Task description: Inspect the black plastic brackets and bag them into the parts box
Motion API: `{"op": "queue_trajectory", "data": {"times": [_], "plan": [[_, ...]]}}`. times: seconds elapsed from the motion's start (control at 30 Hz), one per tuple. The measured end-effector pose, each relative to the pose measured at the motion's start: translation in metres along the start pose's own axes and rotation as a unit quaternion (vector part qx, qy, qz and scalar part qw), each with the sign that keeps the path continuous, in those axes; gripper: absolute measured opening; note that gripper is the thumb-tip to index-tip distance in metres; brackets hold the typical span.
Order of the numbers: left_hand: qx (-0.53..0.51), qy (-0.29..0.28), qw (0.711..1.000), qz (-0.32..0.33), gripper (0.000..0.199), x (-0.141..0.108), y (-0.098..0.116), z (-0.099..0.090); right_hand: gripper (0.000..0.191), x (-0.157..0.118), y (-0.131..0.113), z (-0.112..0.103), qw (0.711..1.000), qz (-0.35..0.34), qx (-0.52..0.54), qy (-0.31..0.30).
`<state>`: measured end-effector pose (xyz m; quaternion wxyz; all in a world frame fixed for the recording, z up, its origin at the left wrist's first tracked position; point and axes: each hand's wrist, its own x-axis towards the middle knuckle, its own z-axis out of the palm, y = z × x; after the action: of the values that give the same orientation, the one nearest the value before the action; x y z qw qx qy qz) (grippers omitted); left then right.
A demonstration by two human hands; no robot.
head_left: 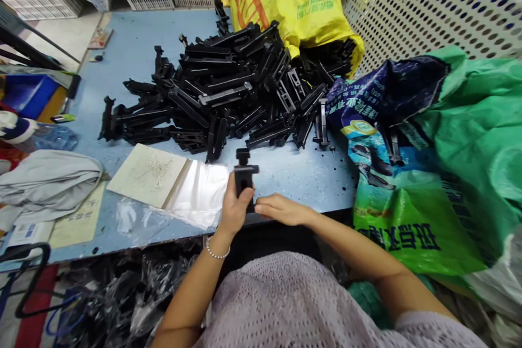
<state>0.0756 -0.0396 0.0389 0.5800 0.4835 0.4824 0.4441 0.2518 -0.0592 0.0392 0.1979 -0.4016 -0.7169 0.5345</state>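
Note:
My left hand (234, 206) is wrapped round a black plastic bracket (243, 176), its thumb across the front. The bracket stands upright near the table's front edge, with a crosspiece and a small block at its top end. My right hand (283, 209) is beside the bracket's lower end, fingers pressed together and pointing left at it. Whether something small is between those fingertips is hidden. Beyond both hands lies a large heap of similar black brackets (228, 81) on the blue table (134, 32).
Left of my hands are a square board (147, 174) and clear plastic bags (199, 190). A yellow sack (293, 0) spills brackets behind the heap. A green and blue bag (408, 196) stands at the right, before a perforated white crate (432, 5). A grey cloth (49, 182) lies far left.

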Motion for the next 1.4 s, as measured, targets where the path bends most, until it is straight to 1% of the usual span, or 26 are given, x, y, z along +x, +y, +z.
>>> {"op": "queue_trajectory", "data": {"times": [0.03,0.07,0.1,0.13,0.17,0.2,0.27,0.3,0.37,0.43,0.47,0.53,0.6,0.67,0.77,0.83,0.9,0.97,1.03,1.1,1.13,1.2,1.23,1.3,1.33,1.4], "plan": [[0.023,-0.005,1.0,-0.006,0.047,0.0,-0.004,-0.001,0.047,0.007,0.002,-0.016,0.999,-0.008,-0.04,0.025],[0.05,-0.009,0.999,-0.016,0.046,0.001,-0.009,0.0,0.044,0.015,0.005,-0.034,0.992,-0.013,-0.101,0.078],[0.089,-0.014,0.996,-0.022,0.045,0.003,-0.015,0.003,0.038,0.026,0.009,-0.053,0.969,-0.008,-0.181,0.166],[0.142,-0.016,0.99,-0.021,0.045,0.004,-0.021,0.008,0.03,0.037,0.015,-0.072,0.936,-0.007,-0.266,0.232],[0.202,-0.018,0.979,-0.011,0.045,0.006,-0.028,0.015,0.028,0.049,0.022,-0.09,0.901,-0.004,-0.337,0.272],[0.259,-0.022,0.966,0.004,0.045,0.007,-0.035,0.022,0.034,0.061,0.028,-0.104,0.875,-0.002,-0.392,0.284],[0.334,-0.022,0.942,0.027,0.048,0.011,-0.046,0.034,0.045,0.081,0.037,-0.121,0.848,-0.003,-0.463,0.258],[0.341,-0.02,0.939,0.033,0.051,0.013,-0.05,0.037,0.047,0.088,0.038,-0.123,0.843,-0.004,-0.48,0.243],[0.289,-0.018,0.956,0.046,0.062,0.019,-0.05,0.038,0.046,0.094,0.031,-0.113,0.843,-0.008,-0.481,0.243],[0.189,-0.004,0.979,0.079,0.074,0.028,-0.041,0.032,0.048,0.087,0.013,-0.091,0.856,-0.028,-0.445,0.262],[0.14,0.02,0.986,0.094,0.078,0.032,-0.033,0.027,0.05,0.08,0.002,-0.079,0.87,-0.048,-0.416,0.26],[0.075,0.077,0.989,0.105,0.075,0.038,-0.015,0.015,0.05,0.063,-0.019,-0.058,0.908,-0.114,-0.348,0.205],[0.062,0.113,0.988,0.088,0.062,0.039,0.001,0.004,0.04,0.047,-0.035,-0.05,0.932,-0.147,-0.284,0.172],[0.079,0.087,0.99,0.076,0.054,0.035,0.011,-0.002,0.036,0.042,-0.042,-0.051,0.932,-0.116,-0.276,0.203],[0.081,0.028,0.992,0.091,0.049,0.023,0.017,0.001,0.043,0.053,-0.04,-0.059,0.903,-0.036,-0.354,0.24],[0.07,0.028,0.992,0.102,0.047,0.018,0.019,0.006,0.046,0.062,-0.035,-0.059,0.898,0.01,-0.375,0.23],[0.081,0.052,0.99,0.101,0.047,0.019,0.02,0.008,0.048,0.061,-0.03,-0.051,0.909,0.048,-0.353,0.218],[0.105,0.077,0.987,0.097,0.046,0.024,0.021,0.004,0.051,0.047,-0.025,-0.035,0.921,0.03,-0.341,0.189],[0.124,0.09,0.984,0.094,0.045,0.03,0.019,-0.003,0.052,0.027,-0.02,-0.015,0.922,-0.03,-0.357,0.145],[0.149,0.085,0.982,0.078,0.044,0.034,0.013,-0.01,0.051,0.011,-0.014,-0.001,0.919,-0.073,-0.373,0.105],[0.172,0.078,0.98,0.063,0.044,0.035,0.008,-0.012,0.05,0.006,-0.01,0.001,0.921,-0.074,-0.372,0.092],[0.242,0.06,0.968,0.024,0.045,0.035,-0.005,-0.011,0.045,0.006,0.001,-0.009,0.925,-0.04,-0.364,0.099],[0.288,0.048,0.956,0.003,0.045,0.033,-0.011,-0.008,0.041,0.01,0.007,-0.021,0.92,-0.011,-0.371,0.126],[0.385,0.021,0.922,-0.03,0.041,0.029,-0.022,0.0,0.029,0.021,0.023,-0.055,0.886,0.054,-0.411,0.208],[0.426,0.009,0.904,-0.037,0.041,0.026,-0.026,0.005,0.029,0.027,0.032,-0.073,0.862,0.08,-0.44,0.24],[0.473,0.001,0.881,-0.022,0.042,0.021,-0.03,0.01,0.039,0.035,0.047,-0.105,0.831,0.11,-0.483,0.254]]}}
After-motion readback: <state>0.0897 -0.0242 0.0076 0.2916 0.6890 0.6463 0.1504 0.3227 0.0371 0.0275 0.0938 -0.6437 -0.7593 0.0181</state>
